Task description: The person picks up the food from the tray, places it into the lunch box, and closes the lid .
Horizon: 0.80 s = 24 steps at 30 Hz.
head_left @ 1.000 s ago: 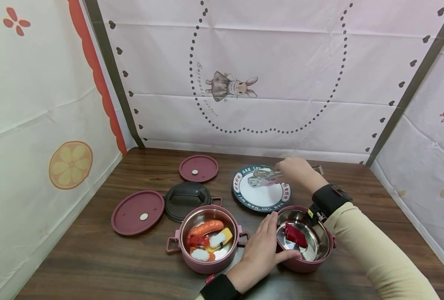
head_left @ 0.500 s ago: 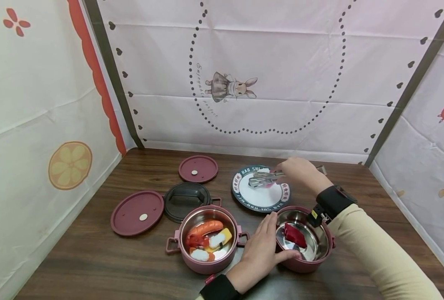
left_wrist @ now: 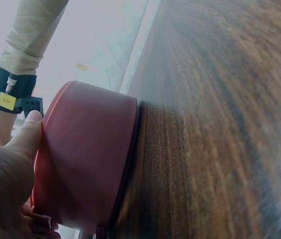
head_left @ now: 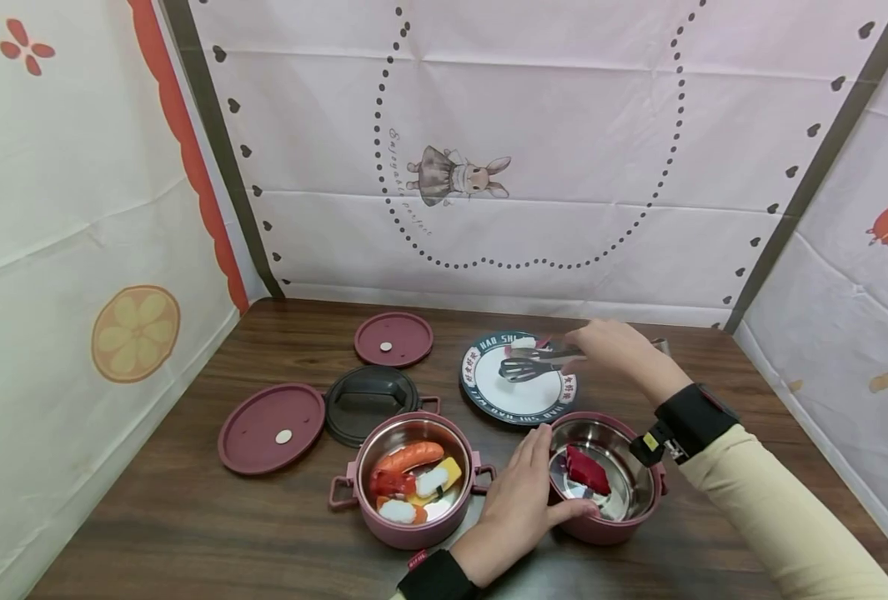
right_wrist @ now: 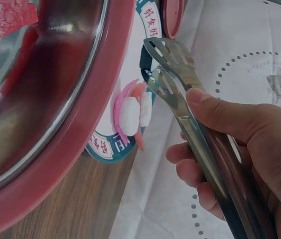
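Note:
My right hand [head_left: 619,354] holds metal tongs [head_left: 526,367] over a white plate [head_left: 496,392] with a blue-green patterned rim. In the right wrist view, the tong tips stand a little apart beside a dark and white piece [right_wrist: 145,60]; whether they touch it I cannot tell. Pink, orange and white toy sushi [right_wrist: 129,117] lies at the plate's edge. My left hand [head_left: 514,500] grips the side of the right-hand pink pot [head_left: 601,531], its thumb at the rim. Inside that steel-lined pot sits a dark red toy food piece [head_left: 588,471].
Left of my left hand stands another pink pot [head_left: 413,533] containing a toy sausage [head_left: 411,456] and several toy sushi pieces. Beyond it lie a black lid [head_left: 372,404] and two maroon lids [head_left: 263,429] on the wooden table. Printed cloth walls [head_left: 564,150] enclose the table.
My right hand has shifted slightly to the right, and the tongs' two arms show more apart. White and pink pieces at the plate's far edge now show more. My left hand stays on the pot.

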Motion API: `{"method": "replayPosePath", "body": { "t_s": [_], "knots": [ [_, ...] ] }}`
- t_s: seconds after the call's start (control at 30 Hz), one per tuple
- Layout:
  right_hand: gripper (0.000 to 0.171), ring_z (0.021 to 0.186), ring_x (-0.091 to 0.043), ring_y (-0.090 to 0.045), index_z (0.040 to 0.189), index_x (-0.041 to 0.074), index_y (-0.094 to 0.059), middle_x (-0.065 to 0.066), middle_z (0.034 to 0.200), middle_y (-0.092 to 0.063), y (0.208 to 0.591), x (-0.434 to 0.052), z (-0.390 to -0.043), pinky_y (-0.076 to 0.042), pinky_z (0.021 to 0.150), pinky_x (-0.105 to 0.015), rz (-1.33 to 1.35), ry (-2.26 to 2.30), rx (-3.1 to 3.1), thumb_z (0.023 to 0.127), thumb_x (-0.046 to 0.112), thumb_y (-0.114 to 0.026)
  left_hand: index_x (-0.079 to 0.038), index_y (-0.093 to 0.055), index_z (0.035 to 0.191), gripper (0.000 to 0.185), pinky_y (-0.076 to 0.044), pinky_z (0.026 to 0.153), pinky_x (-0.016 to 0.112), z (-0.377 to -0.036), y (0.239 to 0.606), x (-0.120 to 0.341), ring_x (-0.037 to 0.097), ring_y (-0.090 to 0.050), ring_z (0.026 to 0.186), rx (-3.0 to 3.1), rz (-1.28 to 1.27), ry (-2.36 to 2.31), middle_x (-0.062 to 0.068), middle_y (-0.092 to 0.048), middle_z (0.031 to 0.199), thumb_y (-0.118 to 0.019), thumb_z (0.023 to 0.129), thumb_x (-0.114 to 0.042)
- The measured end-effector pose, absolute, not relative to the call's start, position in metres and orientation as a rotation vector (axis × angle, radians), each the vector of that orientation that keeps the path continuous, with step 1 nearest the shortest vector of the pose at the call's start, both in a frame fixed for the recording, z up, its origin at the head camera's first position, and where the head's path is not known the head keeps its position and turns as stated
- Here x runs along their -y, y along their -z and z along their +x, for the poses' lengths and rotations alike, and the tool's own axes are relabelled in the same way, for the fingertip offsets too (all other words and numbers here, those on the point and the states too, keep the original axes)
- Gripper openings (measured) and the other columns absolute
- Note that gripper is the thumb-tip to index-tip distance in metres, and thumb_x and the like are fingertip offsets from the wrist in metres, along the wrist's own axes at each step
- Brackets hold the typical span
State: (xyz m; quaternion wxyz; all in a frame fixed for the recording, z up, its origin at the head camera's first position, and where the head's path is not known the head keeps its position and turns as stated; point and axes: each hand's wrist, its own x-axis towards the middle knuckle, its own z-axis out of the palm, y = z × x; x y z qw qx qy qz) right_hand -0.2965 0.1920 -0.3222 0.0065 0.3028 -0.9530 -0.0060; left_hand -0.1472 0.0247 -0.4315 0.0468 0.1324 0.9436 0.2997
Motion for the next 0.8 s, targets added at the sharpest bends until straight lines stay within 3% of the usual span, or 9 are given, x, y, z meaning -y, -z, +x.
{"method": "replayPosePath", "body": {
  "t_s": [0.27,0.53,0.8],
  "knots": [
    [0.034,0.096,-0.027,-0.071,0.115,0.010,-0.073,-0.007,0.106,-0.075,0.318,-0.210,-0.279,-0.056,0.085,-0.047,0.956,-0.036,2.967,0.089,0.033,-0.074,-0.015,-0.024,0.159,0.106,-0.040,0.115,0.048,-0.147,0.432,-0.025,0.022,-0.030,0.151,-2.882,0.433,-0.948,0.005,-0.030,0.164,-0.066,0.079,-0.070],
    [0.044,0.097,-0.029,-0.072,0.116,0.008,-0.073,-0.009,0.107,-0.076,0.307,-0.229,-0.260,-0.056,0.084,-0.048,0.929,-0.062,2.985,0.088,0.041,-0.073,-0.015,-0.023,0.159,0.106,-0.041,0.114,0.049,-0.146,0.431,-0.023,0.023,-0.030,0.151,-2.885,0.441,-0.949,0.005,-0.029,0.165,-0.066,0.079,-0.070],
    [0.034,0.084,-0.018,-0.071,0.109,0.013,-0.075,0.000,0.097,-0.076,0.293,-0.254,-0.235,-0.056,0.073,-0.042,0.916,-0.097,2.994,0.087,0.040,-0.075,-0.015,-0.024,0.158,0.106,-0.041,0.114,0.050,-0.146,0.432,-0.024,0.022,-0.032,0.151,-2.901,0.437,-0.919,0.006,-0.031,0.164,-0.066,0.079,-0.070]
  ]
}}
